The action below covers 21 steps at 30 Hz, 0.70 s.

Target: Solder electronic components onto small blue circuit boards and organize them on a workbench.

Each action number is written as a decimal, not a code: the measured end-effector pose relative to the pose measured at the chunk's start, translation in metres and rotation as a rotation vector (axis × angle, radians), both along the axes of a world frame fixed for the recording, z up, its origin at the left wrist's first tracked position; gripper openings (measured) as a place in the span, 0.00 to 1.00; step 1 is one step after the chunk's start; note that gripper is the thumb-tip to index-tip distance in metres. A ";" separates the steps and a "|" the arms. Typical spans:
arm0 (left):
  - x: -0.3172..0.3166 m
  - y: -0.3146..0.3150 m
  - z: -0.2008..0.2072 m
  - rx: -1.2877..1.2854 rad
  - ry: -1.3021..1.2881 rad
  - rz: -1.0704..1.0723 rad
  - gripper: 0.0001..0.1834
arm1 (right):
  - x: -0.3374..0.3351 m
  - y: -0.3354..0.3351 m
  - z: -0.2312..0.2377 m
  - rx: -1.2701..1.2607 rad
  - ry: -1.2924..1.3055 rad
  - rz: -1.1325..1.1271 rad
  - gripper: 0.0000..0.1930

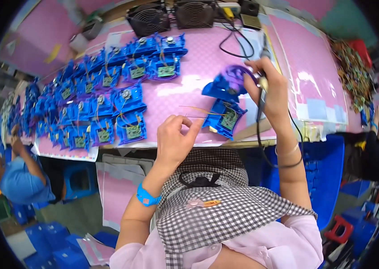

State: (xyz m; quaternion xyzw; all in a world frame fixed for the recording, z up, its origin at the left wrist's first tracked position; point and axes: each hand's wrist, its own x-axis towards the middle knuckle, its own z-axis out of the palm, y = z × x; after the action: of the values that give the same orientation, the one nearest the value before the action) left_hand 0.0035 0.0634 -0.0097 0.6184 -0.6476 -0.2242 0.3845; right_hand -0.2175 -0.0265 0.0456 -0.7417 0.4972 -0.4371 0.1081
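Note:
My right hand (272, 87) grips the purple rim of a blue-and-purple plastic housing (229, 83), blurred by motion. A black-corded tool that looks like a soldering iron (265, 50) is in the same hand. Its cord (258, 139) loops down past my wrist. Just below the raised part lies an opened blue shell with a green circuit board (229, 120), thin wires coming off its left side. To its left, my left hand (175, 136) is closed, thumb and forefinger pinching at a thin wire (195, 117).
Rows of blue housings (102, 105) with boards and speakers cover the bench's left side. Two black fans (149, 19) stand at the back. A wire bundle (350, 71) lies far right. A blue bin (322, 179) sits below the bench edge; a person (23, 179) sits at left.

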 end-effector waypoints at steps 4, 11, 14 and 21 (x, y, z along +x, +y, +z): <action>-0.020 -0.004 0.005 0.034 -0.047 -0.127 0.18 | -0.012 -0.010 -0.008 -0.082 0.135 -0.138 0.11; -0.031 0.011 0.016 0.177 -0.196 -0.129 0.21 | -0.031 0.011 -0.034 -0.086 0.041 0.095 0.14; -0.044 0.003 0.001 0.092 -0.130 -0.084 0.19 | -0.026 0.009 -0.049 0.036 0.059 0.103 0.10; -0.006 -0.004 -0.008 0.143 -0.087 0.020 0.14 | -0.021 0.015 -0.052 0.082 0.022 0.184 0.06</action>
State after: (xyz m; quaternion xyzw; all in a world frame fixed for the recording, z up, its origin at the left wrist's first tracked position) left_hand -0.0028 0.0592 -0.0178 0.6600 -0.6398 -0.2388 0.3132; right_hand -0.2384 -0.0118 -0.0062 -0.7838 0.4456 -0.3965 0.1728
